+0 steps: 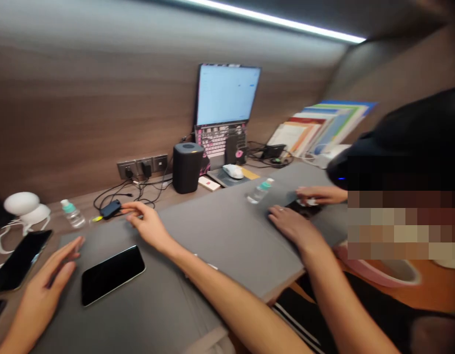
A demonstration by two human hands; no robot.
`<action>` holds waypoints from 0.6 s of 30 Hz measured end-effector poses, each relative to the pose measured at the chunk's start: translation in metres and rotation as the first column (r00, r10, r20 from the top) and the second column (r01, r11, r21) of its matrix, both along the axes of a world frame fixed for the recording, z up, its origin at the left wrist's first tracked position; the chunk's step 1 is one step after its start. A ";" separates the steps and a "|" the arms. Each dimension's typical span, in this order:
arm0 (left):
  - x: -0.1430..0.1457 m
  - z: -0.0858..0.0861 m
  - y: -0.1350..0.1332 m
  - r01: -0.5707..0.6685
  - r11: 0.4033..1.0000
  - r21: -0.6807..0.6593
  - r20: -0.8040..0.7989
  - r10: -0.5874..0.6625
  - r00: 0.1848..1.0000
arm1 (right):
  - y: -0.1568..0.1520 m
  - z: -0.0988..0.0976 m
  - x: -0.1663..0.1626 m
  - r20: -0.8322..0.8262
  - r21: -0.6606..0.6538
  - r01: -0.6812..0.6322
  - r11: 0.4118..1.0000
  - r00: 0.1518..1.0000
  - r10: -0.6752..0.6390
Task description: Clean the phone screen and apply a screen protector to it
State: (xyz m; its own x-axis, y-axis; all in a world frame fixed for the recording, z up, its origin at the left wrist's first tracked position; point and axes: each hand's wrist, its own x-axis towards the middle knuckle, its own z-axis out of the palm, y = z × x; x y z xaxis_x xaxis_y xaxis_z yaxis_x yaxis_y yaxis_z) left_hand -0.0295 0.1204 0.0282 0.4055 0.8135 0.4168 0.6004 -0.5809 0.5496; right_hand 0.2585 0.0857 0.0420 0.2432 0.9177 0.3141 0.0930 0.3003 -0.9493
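Note:
A smartphone (pixel 113 274) with a dark screen lies flat on the grey desk mat between my hands. My left hand (pixel 46 282) is beside its left end, fingers stretched and thumb apart, with nothing in it. To the phone's upper right is my right hand (pixel 149 227), blurred, its fingers loosely extended and apart. Its fingertips are close to a small dark box-shaped device (pixel 111 209) among cables; I cannot tell whether they touch. A small clear bottle with a teal-and-white top (pixel 72 214) stands behind the phone.
Another phone (pixel 21 260) and a white rounded device (pixel 24 206) are at the left. A black speaker (pixel 186 169), laptop (pixel 227 98) and white mouse (pixel 233 171) stand at the back. At right, a co-worker's hands (pixel 292 225) are over a dark flat object near a second bottle (pixel 260 191).

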 end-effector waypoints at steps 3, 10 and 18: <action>0.003 -0.002 -0.004 0.006 0.999 -0.054 0.025 -0.004 1.000 | 0.001 -0.007 0.001 0.091 -0.052 -0.013 0.999 0.996 0.018; 0.006 -0.001 -0.012 0.047 0.996 -0.082 0.012 -0.047 0.999 | 0.002 -0.017 0.001 0.124 -0.091 -0.080 0.993 0.988 0.091; 0.007 0.004 -0.022 0.220 0.972 -0.085 -0.145 -0.230 0.962 | -0.006 -0.008 0.002 0.248 -0.107 -0.016 0.994 0.968 0.043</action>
State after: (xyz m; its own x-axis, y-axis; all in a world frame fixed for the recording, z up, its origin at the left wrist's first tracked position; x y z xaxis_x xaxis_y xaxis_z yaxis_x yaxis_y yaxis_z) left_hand -0.0226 0.0989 0.0322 0.6357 0.7181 0.2833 0.5381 -0.6754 0.5043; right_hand 0.2603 0.0799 0.0344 0.1416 0.9539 0.2645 0.3236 0.2079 -0.9231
